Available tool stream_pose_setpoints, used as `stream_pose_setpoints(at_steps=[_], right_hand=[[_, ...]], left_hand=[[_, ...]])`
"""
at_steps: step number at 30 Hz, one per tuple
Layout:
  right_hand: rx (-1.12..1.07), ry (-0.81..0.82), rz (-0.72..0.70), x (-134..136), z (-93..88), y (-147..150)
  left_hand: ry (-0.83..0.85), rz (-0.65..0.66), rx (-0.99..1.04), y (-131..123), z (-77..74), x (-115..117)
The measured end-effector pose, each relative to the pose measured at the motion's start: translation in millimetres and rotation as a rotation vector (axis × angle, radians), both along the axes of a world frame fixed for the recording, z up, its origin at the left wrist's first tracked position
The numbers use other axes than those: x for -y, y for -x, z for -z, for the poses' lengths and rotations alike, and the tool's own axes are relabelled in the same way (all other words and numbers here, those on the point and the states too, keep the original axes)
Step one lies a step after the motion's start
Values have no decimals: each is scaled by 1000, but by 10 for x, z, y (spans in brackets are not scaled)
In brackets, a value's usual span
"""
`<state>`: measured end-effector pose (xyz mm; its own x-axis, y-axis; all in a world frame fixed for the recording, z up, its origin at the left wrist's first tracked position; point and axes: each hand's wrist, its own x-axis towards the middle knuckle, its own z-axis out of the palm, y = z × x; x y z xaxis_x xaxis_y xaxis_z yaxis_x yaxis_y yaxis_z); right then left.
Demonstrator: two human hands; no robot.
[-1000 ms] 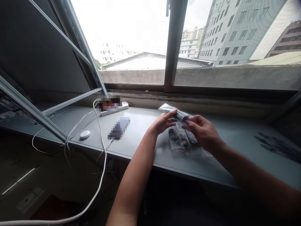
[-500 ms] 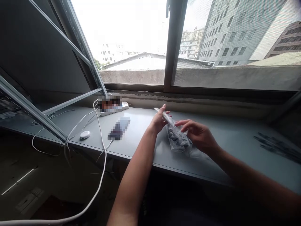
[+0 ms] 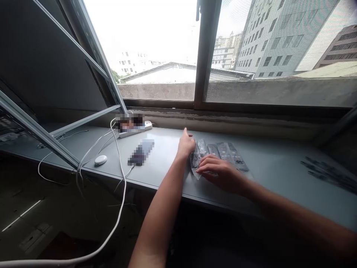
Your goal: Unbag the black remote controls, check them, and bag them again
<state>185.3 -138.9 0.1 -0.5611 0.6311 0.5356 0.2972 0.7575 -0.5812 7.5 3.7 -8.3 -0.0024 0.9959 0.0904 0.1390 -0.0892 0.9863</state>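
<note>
1. Head view: a white case [image 3: 100, 160] lies near the counter's [image 3: 161, 160] front edge.
2. The left hand [image 3: 186, 144], thumb raised, fingers curled, meets the clear bag's [image 3: 196, 160] left side; I cannot tell whether it pinches.
3. The clear bag is between the counter's front and back edges.
4. The right hand [image 3: 219, 170] bends over it, grip unclear.
5. Dark packets [image 3: 227, 150] lie behind that hand.

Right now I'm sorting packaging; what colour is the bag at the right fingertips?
The bag is clear, see-through; best in head view.
</note>
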Motion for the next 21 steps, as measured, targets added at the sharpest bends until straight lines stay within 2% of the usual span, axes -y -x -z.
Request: stream_pose_setpoints(at_steps=[9, 12, 15, 21], right_hand=[[49, -36, 13, 50, 47, 61], [59, -102, -48, 57, 78, 70], [77, -150, -108, 70, 86, 77], [64, -201, -99, 84, 3, 44]], left_hand=[[-47, -9, -167, 4, 18, -26], [-95, -10, -405, -20, 44, -34], [-154, 47, -670, -70, 34, 1], [-252, 197, -912, -140, -22, 112]])
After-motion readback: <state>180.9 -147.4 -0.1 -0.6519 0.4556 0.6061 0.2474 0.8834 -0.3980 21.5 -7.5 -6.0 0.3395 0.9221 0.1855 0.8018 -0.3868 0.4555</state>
